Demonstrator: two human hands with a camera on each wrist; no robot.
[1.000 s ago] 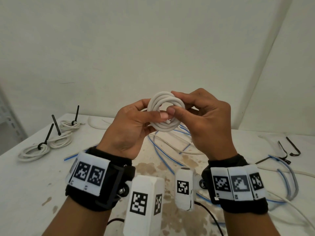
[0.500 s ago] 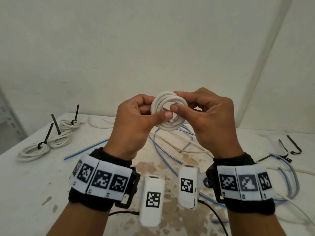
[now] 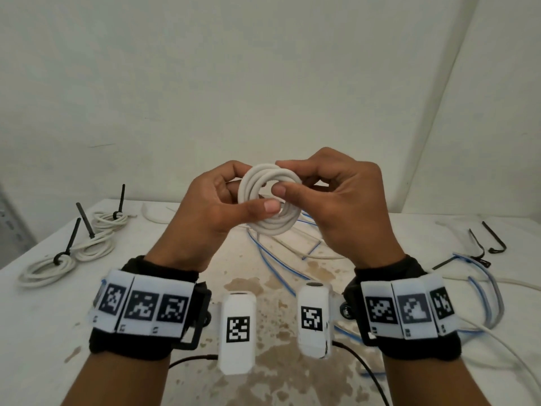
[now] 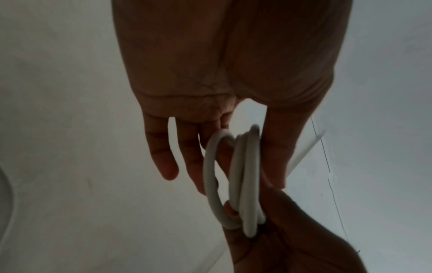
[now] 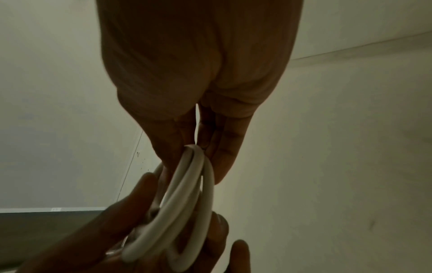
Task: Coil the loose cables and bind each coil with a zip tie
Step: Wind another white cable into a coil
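Both hands, left (image 3: 216, 206) and right (image 3: 336, 206), kept a pinching grip on the white coil (image 3: 270, 200); unbound, it could spring loose if either thumb eased before a tie went on.

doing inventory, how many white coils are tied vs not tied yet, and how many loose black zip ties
tied coils: 3
untied coil, held by left hand and right hand: 1
loose zip ties: about 3
total: about 7

A stained white table (image 3: 44, 323) stands against pale walls (image 3: 263, 83).
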